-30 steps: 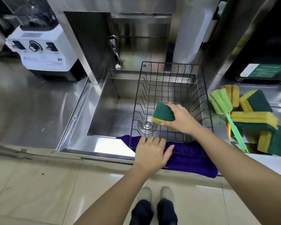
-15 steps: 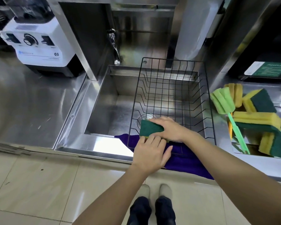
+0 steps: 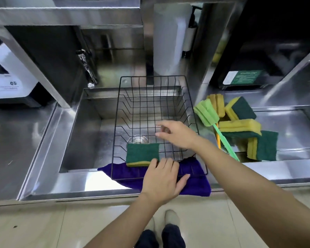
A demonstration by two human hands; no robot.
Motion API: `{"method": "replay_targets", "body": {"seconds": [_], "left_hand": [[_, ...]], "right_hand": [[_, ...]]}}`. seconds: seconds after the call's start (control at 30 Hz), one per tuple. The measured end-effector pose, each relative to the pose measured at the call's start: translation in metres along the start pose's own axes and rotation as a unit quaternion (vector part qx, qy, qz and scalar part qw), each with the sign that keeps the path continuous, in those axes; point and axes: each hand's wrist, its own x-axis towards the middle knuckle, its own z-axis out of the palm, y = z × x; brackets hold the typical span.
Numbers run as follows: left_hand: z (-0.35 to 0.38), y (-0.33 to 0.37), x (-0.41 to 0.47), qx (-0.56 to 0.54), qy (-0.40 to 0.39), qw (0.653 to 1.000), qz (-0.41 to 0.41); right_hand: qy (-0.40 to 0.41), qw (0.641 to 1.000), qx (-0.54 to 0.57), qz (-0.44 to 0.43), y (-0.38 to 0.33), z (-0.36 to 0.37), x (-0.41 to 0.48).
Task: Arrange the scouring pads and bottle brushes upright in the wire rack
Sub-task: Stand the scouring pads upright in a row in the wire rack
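Note:
A black wire rack (image 3: 118, 111) sits over the sink. One green-and-yellow scouring pad (image 3: 142, 154) stands on edge in the rack's near left corner. My right hand (image 3: 175, 135) hovers above the rack, fingers apart, holding nothing. My left hand (image 3: 161, 179) rests flat on the rack's near edge and the purple cloth, its fingertips touching the pad. On the counter to the right lies a pile of several more scouring pads (image 3: 240, 126), with a green bottle brush (image 3: 207, 113) and an orange-handled brush (image 3: 218, 138) across it.
A purple cloth (image 3: 195, 181) lies under the rack's front edge on the steel sink rim (image 3: 75, 183). A tap (image 3: 87, 68) hangs at the sink's back left. A white blender base (image 3: 5, 81) stands far left. A dark appliance (image 3: 243, 77) stands back right.
My right hand set the scouring pad down in the rack's near left corner, let go of it and lifted away to the right. The left hand stayed on the rack's front edge.

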Motion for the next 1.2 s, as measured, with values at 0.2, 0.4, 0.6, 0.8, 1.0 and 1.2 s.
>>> {"method": "replay_targets", "body": {"seconds": [0.2, 0.4, 0.6, 0.8, 1.0, 1.2], "left_hand": [[-0.001, 0.028, 0.025, -0.019, -0.059, 0.998, 0.006], [0.002, 0.034, 0.031, -0.013, -0.082, 0.997, 0.001], [0.001, 0.035, 0.030, -0.013, -0.078, 0.997, 0.013], [0.001, 0.034, 0.030, -0.019, -0.069, 0.997, 0.007], [0.002, 0.027, 0.025, -0.039, -0.044, 0.998, -0.011], [-0.001, 0.003, 0.010, -0.031, -0.007, 0.999, -0.038]], "right_hand": [[0.280, 0.957, 0.030, 0.073, 0.054, -0.053, -0.034], [0.366, 0.902, -0.091, 0.210, 0.111, -0.063, -0.075], [0.257, 0.901, -0.212, 0.277, 0.137, -0.054, -0.095], [0.310, 0.889, -0.190, 0.278, 0.130, -0.079, -0.089], [0.466, 0.871, -0.003, 0.152, 0.075, -0.102, -0.075], [0.469, 0.863, 0.171, 0.076, 0.031, -0.088, -0.041]]}}
